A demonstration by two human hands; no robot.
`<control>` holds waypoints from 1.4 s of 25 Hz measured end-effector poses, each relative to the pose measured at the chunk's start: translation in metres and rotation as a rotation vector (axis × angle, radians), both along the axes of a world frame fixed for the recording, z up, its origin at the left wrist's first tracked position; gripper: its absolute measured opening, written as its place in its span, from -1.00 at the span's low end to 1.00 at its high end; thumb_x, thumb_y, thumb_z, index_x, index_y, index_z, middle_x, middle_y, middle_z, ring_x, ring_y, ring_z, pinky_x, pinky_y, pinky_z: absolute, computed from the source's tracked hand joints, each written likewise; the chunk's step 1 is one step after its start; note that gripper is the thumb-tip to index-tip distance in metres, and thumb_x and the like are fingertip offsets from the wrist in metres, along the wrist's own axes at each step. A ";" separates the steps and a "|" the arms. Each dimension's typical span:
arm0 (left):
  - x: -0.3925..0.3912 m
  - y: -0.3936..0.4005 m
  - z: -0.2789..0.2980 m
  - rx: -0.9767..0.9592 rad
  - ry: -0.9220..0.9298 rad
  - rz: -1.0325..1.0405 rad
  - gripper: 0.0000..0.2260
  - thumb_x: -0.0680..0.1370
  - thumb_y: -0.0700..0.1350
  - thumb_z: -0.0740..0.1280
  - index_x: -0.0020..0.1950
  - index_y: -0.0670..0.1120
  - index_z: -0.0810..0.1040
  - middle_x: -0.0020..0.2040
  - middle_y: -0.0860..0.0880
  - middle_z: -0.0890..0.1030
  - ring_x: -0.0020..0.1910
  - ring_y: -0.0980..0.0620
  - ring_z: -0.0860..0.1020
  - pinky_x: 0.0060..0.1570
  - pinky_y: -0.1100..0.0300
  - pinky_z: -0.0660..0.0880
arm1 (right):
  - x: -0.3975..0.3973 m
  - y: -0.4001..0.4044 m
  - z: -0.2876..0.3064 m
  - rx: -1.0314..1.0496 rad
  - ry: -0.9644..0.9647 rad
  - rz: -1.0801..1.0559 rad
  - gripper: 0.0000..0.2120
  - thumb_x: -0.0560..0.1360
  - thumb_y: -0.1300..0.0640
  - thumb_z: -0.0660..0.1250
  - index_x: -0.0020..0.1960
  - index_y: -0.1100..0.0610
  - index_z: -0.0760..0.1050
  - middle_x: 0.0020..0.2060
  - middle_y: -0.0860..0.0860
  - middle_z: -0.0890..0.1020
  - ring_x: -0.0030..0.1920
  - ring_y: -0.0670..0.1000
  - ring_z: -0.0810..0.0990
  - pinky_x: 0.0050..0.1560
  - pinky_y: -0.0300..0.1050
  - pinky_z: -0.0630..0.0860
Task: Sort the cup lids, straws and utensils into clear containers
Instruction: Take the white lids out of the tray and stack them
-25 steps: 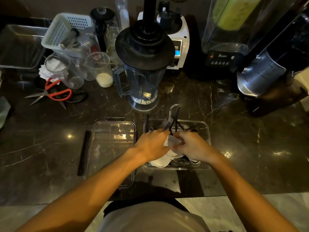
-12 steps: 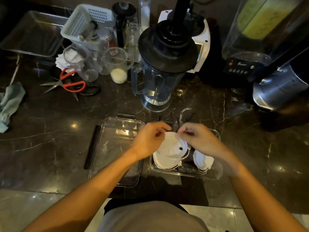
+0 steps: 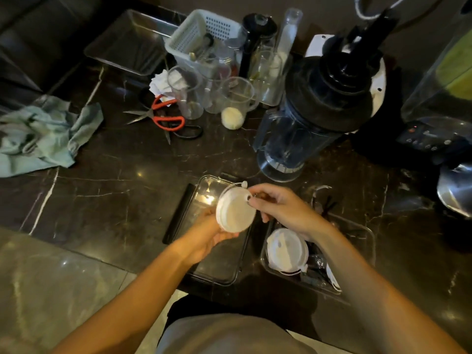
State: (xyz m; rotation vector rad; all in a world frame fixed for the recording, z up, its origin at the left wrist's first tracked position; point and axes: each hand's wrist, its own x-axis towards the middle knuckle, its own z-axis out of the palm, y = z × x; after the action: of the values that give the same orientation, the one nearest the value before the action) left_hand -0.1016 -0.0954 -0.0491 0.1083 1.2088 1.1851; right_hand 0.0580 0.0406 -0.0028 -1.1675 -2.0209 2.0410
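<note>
While both hands met above the dark marble counter, a round white plastic cup lid was held in the air between them, over the near-left clear rectangular container. The left hand cupped the lid from below, fingers curled round its lower edge. The right hand pinched the lid's upper rim near the small sip hole, thumb and forefinger closed on it, the other fingers loosely bent. Just to the right sat a second clear plastic container, holding another white lid and some dark utensils whose kind could not be made out. Behind stood a clear blender jug with a black lid, red-handled scissors, a crumpled pale green cloth and a white slotted basket.
</note>
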 end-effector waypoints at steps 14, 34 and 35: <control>-0.047 -0.037 -0.041 -0.167 0.910 -0.055 -0.77 0.51 0.00 0.51 0.03 -0.13 0.65 -0.25 0.01 0.70 -0.25 0.12 0.68 -0.22 0.22 0.62 | -0.086 -0.014 -0.061 0.121 -0.311 0.047 -0.77 0.63 0.04 0.38 0.23 0.13 0.58 -0.13 0.00 0.65 -0.17 -0.05 0.65 -0.31 -0.20 0.61; -0.011 0.014 -0.016 0.196 1.147 -0.436 -0.80 0.52 0.08 0.46 0.06 0.04 0.59 -0.14 0.09 0.62 -0.17 0.16 0.61 -0.14 0.11 0.61 | -0.023 0.005 -0.005 0.600 -0.295 -0.055 -0.96 0.61 0.16 0.40 0.03 0.05 0.63 -0.24 -0.16 0.62 -0.35 -0.24 0.61 -0.33 -0.34 0.48; 0.000 0.020 -0.011 0.250 1.149 -0.477 -0.81 0.51 0.09 0.47 0.04 0.05 0.59 -0.17 0.10 0.60 -0.19 0.16 0.59 -0.15 0.12 0.59 | -0.005 0.006 0.001 0.617 -0.298 -0.080 -0.97 0.60 0.15 0.42 0.00 0.05 0.64 -0.26 -0.16 0.62 -0.35 -0.26 0.59 -0.30 -0.30 0.48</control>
State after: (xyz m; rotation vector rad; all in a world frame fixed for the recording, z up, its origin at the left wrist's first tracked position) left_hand -0.1017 -0.0752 -0.0603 1.3322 1.8420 0.8034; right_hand 0.0534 0.0463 -0.0018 -1.4191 -2.4171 1.1071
